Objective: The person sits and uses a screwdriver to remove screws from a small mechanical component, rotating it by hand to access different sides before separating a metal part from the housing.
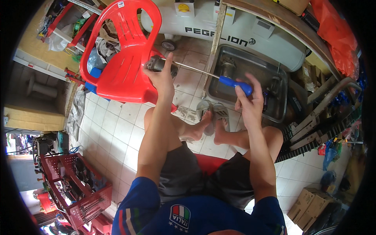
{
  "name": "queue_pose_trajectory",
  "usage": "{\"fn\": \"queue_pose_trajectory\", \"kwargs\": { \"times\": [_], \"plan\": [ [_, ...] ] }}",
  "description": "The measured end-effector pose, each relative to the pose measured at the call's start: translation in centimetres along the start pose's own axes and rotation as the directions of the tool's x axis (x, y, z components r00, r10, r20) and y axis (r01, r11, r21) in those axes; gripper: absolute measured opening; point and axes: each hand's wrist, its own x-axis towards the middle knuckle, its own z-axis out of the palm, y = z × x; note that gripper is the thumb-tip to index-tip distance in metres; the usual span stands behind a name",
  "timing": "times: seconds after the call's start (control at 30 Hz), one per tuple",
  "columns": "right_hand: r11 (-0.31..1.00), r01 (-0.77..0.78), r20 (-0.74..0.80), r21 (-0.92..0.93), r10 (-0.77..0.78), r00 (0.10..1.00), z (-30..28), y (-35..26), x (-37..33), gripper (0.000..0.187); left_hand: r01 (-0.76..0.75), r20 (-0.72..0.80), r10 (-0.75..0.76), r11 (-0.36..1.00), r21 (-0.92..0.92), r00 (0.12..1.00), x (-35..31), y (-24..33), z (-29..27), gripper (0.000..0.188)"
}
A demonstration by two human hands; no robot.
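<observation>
Hands working apart: left hand [162, 76] is clamping a metal part [156, 62] beside the red chair [121, 58], right hand [248, 98] is gripping the blue-handled screwdriver [235, 84]. Keep shaft straight w/ the part, prob. steady pressure.

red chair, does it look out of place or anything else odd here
Yes: the red chair lies tipped on its side on the tiled floor, not upright. Otherwise the left hand grips a grey metal part and the right hand a blue screwdriver; nothing spilled.

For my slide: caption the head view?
Left hand holds a metal part; right hand drives a blue screwdriver into it.
</observation>
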Motion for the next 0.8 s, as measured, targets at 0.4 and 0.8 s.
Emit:
{"fn": "queue_pose_trajectory", "kwargs": {
  "times": [0.4, 0.8],
  "plan": [
    [0.998, 0.019, 0.078, 0.053, -0.024, 0.997, 1.2, 2.3, -0.4, 0.074, 0.015, -0.025, -0.015, 1.000, 0.011, 1.000, 0.2, 1.4, -0.9, 0.091],
    [0.998, -0.065, 0.240, 0.000, 0.063, 0.969, -0.3, 0.0, -0.3, 0.063, 0.044, -0.031, -0.044, 0.999, -0.010, 0.999, 0.5, -1.1, -0.7, 0.078]
  ]
}}
